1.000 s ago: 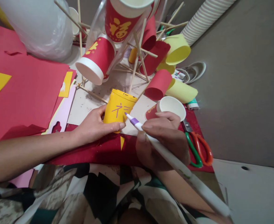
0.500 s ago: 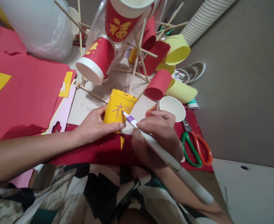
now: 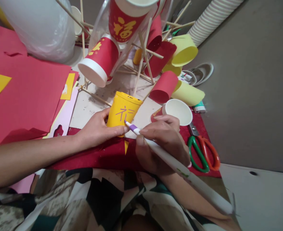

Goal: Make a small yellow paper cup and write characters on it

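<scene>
My left hand [image 3: 100,128] is closed round a small yellow paper-covered cup [image 3: 115,110], thumb along its lower front, the other fingers hidden behind. Purple strokes of a Chinese character show on the cup's side. In my right hand [image 3: 162,144] a white marker pen [image 3: 170,162] with a purple band is pinched, its tip touching the yellow surface below the strokes. Just beyond my right knuckles lies a red and white paper cup [image 3: 180,112], its open mouth facing me. Scissors [image 3: 202,152] with green and orange handles lie right of that hand.
Red paper sheets [image 3: 28,89] cover the left side. A frame of wooden sticks [image 3: 143,54] and bagged red paper cups [image 3: 99,59] stand behind the yellow cup. Red paper rolls [image 3: 164,86] and yellow paper rolls [image 3: 188,93] lie back right, near a grey wall [image 3: 247,86].
The pen tip has moved down the yellow cup, leaving a short new purple stroke below the earlier ones. My left hand and the cup have stayed in place.
</scene>
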A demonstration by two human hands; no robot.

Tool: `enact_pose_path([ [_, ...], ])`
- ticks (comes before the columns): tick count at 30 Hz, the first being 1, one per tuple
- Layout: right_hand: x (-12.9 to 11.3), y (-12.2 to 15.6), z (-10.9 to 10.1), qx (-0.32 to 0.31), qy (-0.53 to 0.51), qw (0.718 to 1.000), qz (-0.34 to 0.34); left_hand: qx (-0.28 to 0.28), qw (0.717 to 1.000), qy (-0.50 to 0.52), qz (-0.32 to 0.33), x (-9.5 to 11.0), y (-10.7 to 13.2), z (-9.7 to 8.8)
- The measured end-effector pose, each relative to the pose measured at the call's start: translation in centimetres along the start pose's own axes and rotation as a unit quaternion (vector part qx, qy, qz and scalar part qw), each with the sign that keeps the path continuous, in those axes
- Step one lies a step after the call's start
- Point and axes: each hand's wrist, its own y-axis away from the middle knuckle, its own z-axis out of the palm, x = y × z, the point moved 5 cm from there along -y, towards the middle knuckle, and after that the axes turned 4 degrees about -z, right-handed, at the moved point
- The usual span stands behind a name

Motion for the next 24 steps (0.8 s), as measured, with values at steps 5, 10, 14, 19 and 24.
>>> enact_pose_path([
  [5, 0.11, -0.11, -0.24, 0.022, -0.016, 1.000, -0.002, -0.007, 1.000, 0.011, -0.003, 0.20, -0.06, 0.12],
  [10, 0.15, -0.12, -0.26, 0.033, -0.001, 0.999, -0.015, -0.004, 1.000, 0.009, 0.001, 0.24, -0.03, 0.04],
  [14, 0.31, -0.12, -0.19, 0.024, 0.011, 0.999, -0.022, -0.005, 1.000, 0.007, -0.001, 0.13, 0.02, 0.02],
  [19, 0.31, -0.24, -0.17, 0.019, 0.028, 0.999, -0.033, -0.004, 1.000, -0.002, 0.001, 0.24, 0.03, 0.02],
  [24, 0.36, -0.17, -0.18, 0.043, 0.035, 0.998, -0.002, 0.000, 1.000, 0.011, 0.000, 0.50, -0.04, 0.07],
])
